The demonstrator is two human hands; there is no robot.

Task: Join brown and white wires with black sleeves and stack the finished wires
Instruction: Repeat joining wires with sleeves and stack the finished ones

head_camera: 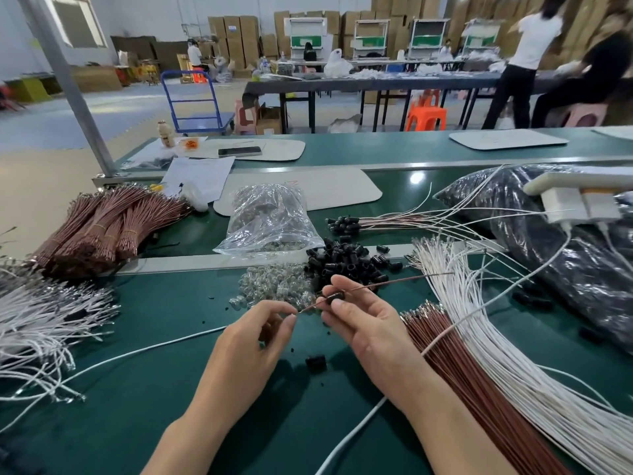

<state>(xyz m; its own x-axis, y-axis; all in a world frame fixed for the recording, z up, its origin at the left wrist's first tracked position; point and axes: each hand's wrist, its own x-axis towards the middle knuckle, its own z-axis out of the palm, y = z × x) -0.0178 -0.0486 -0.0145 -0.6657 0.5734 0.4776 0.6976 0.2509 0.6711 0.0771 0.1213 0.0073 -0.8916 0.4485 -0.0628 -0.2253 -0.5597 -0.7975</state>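
Pinching one brown wire [387,284] with both hands: the left hand [260,334] has the tip between thumb and forefinger, and the right hand [363,323] grips the black sleeve [337,297] threaded on it, just above the green bench [171,389]. There might be a tiny clear cap in the left fingers too, but it's too blurry to say.

Right behind the hands sit a sleeve pile [346,260] and a heap of clear caps [274,286], with a cap bag [270,221] past that. The finished wires [376,222] lie stacked beyond the sleeve pile, black ends pointing left.

Brown bundles [102,228] and white wires [41,320] are on the left, more brown [455,371] and white [479,323] fanned out on the right, beside a black bag [565,269]. One loose sleeve [315,362] lies between the wrists.

The room's a big workshop: boxes [239,36] along the back wall, a blue cart [195,104], an orange stool [426,118], and people at a long table.
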